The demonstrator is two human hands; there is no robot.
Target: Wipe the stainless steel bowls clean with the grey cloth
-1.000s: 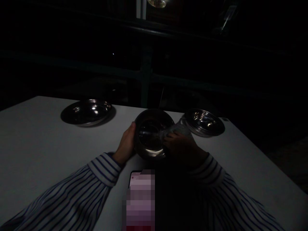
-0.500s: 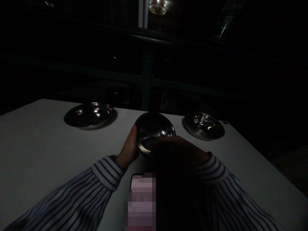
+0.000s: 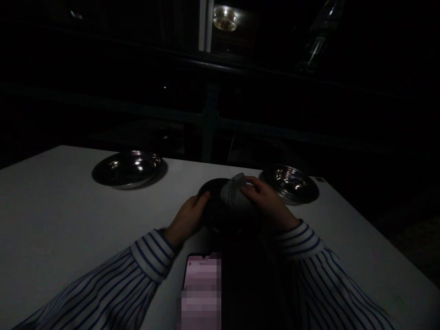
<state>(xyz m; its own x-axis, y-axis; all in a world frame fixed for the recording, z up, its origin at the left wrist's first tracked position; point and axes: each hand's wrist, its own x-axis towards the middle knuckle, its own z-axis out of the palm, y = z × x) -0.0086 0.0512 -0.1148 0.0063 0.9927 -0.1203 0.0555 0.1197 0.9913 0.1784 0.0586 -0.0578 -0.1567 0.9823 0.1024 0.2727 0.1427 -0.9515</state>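
Observation:
The scene is very dark. My left hand [image 3: 187, 219] grips the left rim of a steel plate [image 3: 213, 208] held just above the white table [image 3: 62, 220], its dark underside turned towards me. My right hand [image 3: 266, 201] is closed on a pale cloth [image 3: 232, 192] and presses it against the plate's upper right part. Both sleeves are white with blue stripes.
A steel plate [image 3: 129, 168] lies at the table's far left. A stack of steel plates [image 3: 290, 182] sits at the far right, near the edge. A phone [image 3: 201, 286] with a lit screen lies close to me between my arms. Dark railings stand beyond the table.
The plate has been tipped over from showing its shiny inside to showing its dark back. My right hand with the cloth moved from the plate's inside to its upper back.

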